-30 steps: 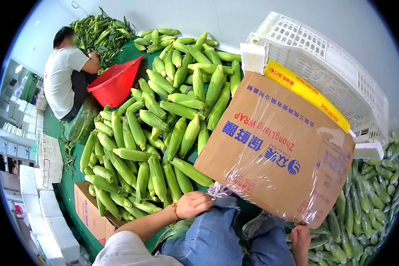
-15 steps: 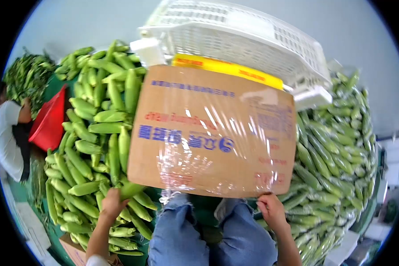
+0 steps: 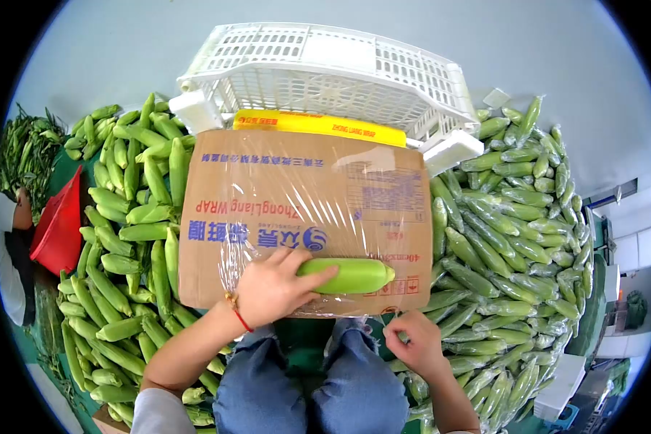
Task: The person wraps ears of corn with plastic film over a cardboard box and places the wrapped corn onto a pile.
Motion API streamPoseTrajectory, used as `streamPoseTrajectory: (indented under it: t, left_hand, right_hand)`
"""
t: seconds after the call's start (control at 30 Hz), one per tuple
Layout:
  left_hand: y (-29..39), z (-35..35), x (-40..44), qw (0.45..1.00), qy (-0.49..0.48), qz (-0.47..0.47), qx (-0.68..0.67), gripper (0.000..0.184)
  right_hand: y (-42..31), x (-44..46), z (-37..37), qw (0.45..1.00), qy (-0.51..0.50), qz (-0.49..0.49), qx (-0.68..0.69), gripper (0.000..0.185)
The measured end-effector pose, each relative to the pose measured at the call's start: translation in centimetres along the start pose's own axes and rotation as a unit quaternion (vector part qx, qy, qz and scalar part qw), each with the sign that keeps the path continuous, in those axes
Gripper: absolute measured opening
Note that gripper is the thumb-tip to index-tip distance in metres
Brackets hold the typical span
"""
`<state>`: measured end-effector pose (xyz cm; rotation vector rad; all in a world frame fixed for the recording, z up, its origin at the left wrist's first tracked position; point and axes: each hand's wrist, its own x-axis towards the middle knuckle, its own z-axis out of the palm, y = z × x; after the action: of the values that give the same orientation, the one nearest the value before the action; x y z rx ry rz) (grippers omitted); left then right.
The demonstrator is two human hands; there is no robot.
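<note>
Head view, carton (image 3: 197, 278) as landmark. Changed: left hand (image 3: 271, 289) has brought corn ear (image 3: 356, 276) from loose pile (image 3: 112, 286), left of carton, onto film (image 3: 282, 202) near carton's front edge; work seems shifted to carton top. Left fingers wrap ear's left end. Right hand (image 3: 418, 343) by carton's near right corner, fingers curled; pinching film or not, cannot tell. White crate (image 3: 340, 52) beyond carton, red basin (image 3: 59, 224) left: contents unclear.

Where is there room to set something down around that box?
The cardboard box has open room on its film-covered top, between the corn cob in the left hand and the yellow roll. Green floor shows between the knees. It's crowded on both sides: loose corn left, wrapped corn right.
</note>
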<state>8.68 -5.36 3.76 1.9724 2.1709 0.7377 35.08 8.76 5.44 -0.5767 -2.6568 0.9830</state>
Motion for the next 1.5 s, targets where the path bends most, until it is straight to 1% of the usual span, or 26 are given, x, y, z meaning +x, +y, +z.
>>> streamPoseTrajectory:
  t: [0.03, 0.07, 0.1, 0.17, 0.2, 0.3, 0.37, 0.43, 0.47, 0.53, 0.6, 0.63, 0.7, 0.77, 0.8, 0.83, 0.9, 0.93, 0.97, 1.03, 1.13, 1.17, 1.27, 1.33, 1.43, 1.5]
  left_hand:
    - [-0.5, 0.7, 0.6, 0.999, -0.026, 0.003, -0.018, 0.048]
    - [-1.2, 0.8, 0.9, 0.997, -0.064, -0.011, -0.039, 0.05]
    - [-1.2, 1.3, 0.7, 0.999, -0.027, -0.004, -0.039, 0.051]
    - [-1.6, 1.7, -0.1, 0.998, 0.065, -0.004, -0.021, 0.052]
    - [-1.5, 0.9, -1.7, 0.994, 0.1, -0.013, 0.041, 0.053]
    - [-0.7, 2.6, -8.9, 0.968, 0.129, -0.17, 0.135, 0.036]
    - [-2.6, 1.3, -11.3, 0.981, 0.094, -0.16, 0.06, 0.021]
    - [-4.0, -1.8, -7.3, 0.962, 0.168, -0.213, -0.037, 0.013]
    - [-4.9, -3.8, -3.7, 0.976, 0.178, -0.121, -0.01, 0.012]
    - [-6.5, -3.4, 2.8, 0.972, 0.22, -0.079, 0.04, 0.004]
    - [-9.1, 1.7, 5.7, 0.981, -0.085, -0.158, 0.073, 0.013]
    - [-7.6, 2.4, 6.1, 0.987, -0.052, -0.134, 0.068, 0.021]
    - [-4.7, 1.4, 4.9, 0.983, -0.06, -0.167, 0.044, 0.021]
    - [-0.5, -0.2, 0.9, 0.976, -0.143, -0.163, 0.014, 0.041]
    - [1.1, -0.2, -1.7, 0.986, -0.103, -0.129, 0.006, 0.051]
    - [2.1, 0.0, -3.7, 0.993, -0.065, -0.094, -0.005, 0.062]
    - [1.7, 0.4, -4.1, 0.99, -0.096, -0.09, 0.052, 0.073]
    - [1.7, 0.8, -4.6, 0.986, -0.115, -0.089, 0.079, 0.078]
    - [1.1, 1.3, -4.2, 0.989, -0.101, -0.103, 0.042, 0.078]
    - [-1.2, 2.0, -2.2, 0.988, -0.044, -0.112, 0.097, 0.075]
    - [-6.9, 2.0, 2.2, 0.975, 0.002, -0.16, 0.155, 0.068]
    - [-8.6, 1.8, 3.7, 0.973, 0.008, -0.164, 0.165, 0.066]
    - [-12.8, 1.2, 7.2, 0.995, -0.033, -0.076, 0.047, 0.063]
    - [-14.2, 1.3, 9.2, 0.989, -0.123, -0.05, 0.064, 0.066]
    - [-14.4, 0.4, 10.5, 0.975, -0.193, -0.067, 0.09, 0.074]
    - [-13.3, 0.1, 11.3, 0.964, -0.231, -0.092, 0.096, 0.079]
  right_hand:
    - [-0.5, 0.8, -0.1, 0.997, 0.013, 0.052, 0.051, 0.016]
    - [-0.1, 2.8, 0.9, 0.998, 0.046, 0.006, 0.05, 0.02]
    - [0.8, 5.5, 2.4, 0.995, 0.078, -0.042, 0.049, 0.024]
    - [2.2, 10.2, 5.6, 0.971, 0.085, -0.187, -0.125, 0.033]
    - [2.2, 11.3, 5.7, 0.966, 0.082, -0.192, -0.15, 0.035]
    - [2.4, 12.5, 6.3, 0.965, 0.076, -0.168, -0.189, 0.041]
    - [2.5, 13.3, 6.3, 0.969, 0.057, -0.154, -0.182, 0.041]
    - [2.3, 14.1, 6.4, 0.964, 0.088, -0.167, -0.185, 0.035]
    - [2.5, 14.3, 6.5, 0.959, 0.101, -0.183, -0.19, 0.034]
    - [2.7, 14.8, 6.9, 0.956, 0.117, -0.196, -0.186, 0.033]
    - [2.8, 15.5, 6.9, 0.959, 0.121, -0.191, -0.174, 0.031]
    - [2.7, 15.8, 6.6, 0.965, 0.089, -0.165, -0.183, 0.032]
    - [2.9, 16.2, 6.5, 0.975, 0.025, -0.101, -0.196, 0.036]
    - [0.9, 14.6, 6.4, 0.981, -0.091, -0.027, -0.17, 0.04]
    - [-0.2, 13.8, 6.0, 0.976, -0.149, 0.004, -0.159, 0.043]
    - [-1.1, 12.3, 5.9, 0.968, -0.178, -0.039, -0.169, 0.047]
    - [-2.1, 10.3, 6.4, 0.967, -0.206, -0.038, -0.143, 0.048]
    - [-2.2, 10.6, 6.4, 0.973, -0.187, -0.022, -0.134, 0.051]
    - [-2.8, 11.2, 5.6, 0.968, -0.211, 0.055, -0.121, 0.048]
    - [-2.2, 11.2, 5.5, 0.985, -0.009, -0.058, -0.161, 0.049]
    - [-1.0, 10.4, 6.0, 0.952, -0.008, -0.263, -0.158, 0.059]
    - [-0.4, 11.2, 6.5, 0.943, -0.023, -0.279, -0.179, 0.062]
    - [0.8, 15.5, 7.3, 0.933, -0.07, -0.289, -0.204, 0.075]
    - [0.0, 19.9, 7.1, 0.905, -0.027, -0.322, -0.278, 0.071]
    - [-0.1, 24.2, 7.7, 0.901, -0.179, -0.252, -0.304, 0.06]
    - [-0.1, 22.3, 8.3, 0.899, -0.183, -0.295, -0.265, 0.057]
